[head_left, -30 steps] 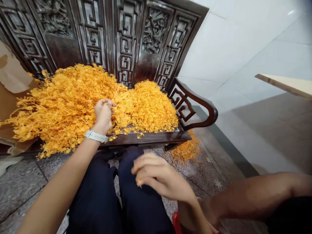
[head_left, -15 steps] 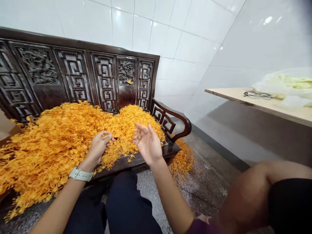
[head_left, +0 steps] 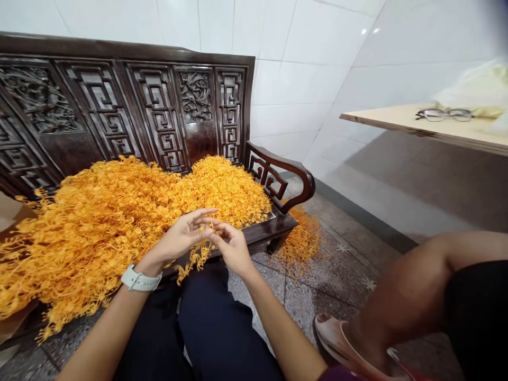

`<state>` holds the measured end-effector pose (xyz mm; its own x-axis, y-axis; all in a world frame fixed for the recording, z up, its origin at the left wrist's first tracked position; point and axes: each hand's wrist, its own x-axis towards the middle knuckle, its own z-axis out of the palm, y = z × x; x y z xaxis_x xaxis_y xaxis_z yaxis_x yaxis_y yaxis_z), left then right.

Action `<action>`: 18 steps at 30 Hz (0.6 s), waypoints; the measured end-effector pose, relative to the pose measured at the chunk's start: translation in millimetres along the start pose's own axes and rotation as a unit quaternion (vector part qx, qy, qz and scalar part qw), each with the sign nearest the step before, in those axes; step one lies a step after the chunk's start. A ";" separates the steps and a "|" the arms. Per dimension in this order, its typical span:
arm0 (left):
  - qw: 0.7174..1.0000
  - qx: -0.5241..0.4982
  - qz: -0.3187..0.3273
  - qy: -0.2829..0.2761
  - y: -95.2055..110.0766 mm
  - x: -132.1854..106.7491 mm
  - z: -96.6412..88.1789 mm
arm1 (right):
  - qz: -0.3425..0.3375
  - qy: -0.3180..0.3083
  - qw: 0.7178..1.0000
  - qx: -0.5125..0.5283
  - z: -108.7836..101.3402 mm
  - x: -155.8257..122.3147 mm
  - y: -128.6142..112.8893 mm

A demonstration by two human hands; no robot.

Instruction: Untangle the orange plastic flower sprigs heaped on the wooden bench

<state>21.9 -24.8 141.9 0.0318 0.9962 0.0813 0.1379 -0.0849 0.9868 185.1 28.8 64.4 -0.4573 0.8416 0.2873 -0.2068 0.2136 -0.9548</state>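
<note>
A big heap of orange plastic sprigs [head_left: 99,211] covers the seat of a dark carved wooden bench [head_left: 166,106]. My left hand [head_left: 182,238], with a white watch on the wrist, and my right hand [head_left: 230,246] meet in front of the bench edge, above my dark trousers. Both pinch one orange sprig [head_left: 194,256], which hangs down between them. The fingers of both hands are closed on it.
More orange sprigs [head_left: 299,241] lie on the speckled floor by the bench's right armrest. Another person's bare leg and sandalled foot [head_left: 397,312] reach in from the right. A pale wooden tabletop [head_left: 416,127] with glasses [head_left: 442,114] stands at the right.
My left hand has drawn a sprig off the heap toward me. My right hand, open half a second ago, has closed on the same sprig. The camera has tilted up since a second ago.
</note>
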 end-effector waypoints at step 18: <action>0.879 0.322 0.193 0.292 54.9 -9.3 -7.0 | -0.112 -0.273 0.925 -0.241 -75.8 -69.9 -13.0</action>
<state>22.2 -38.6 196.3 -0.2885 0.7144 0.6375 0.7671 -0.2260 0.6004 285.3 4.9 51.0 -0.8457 0.4007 0.3525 -0.0010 0.6592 -0.7520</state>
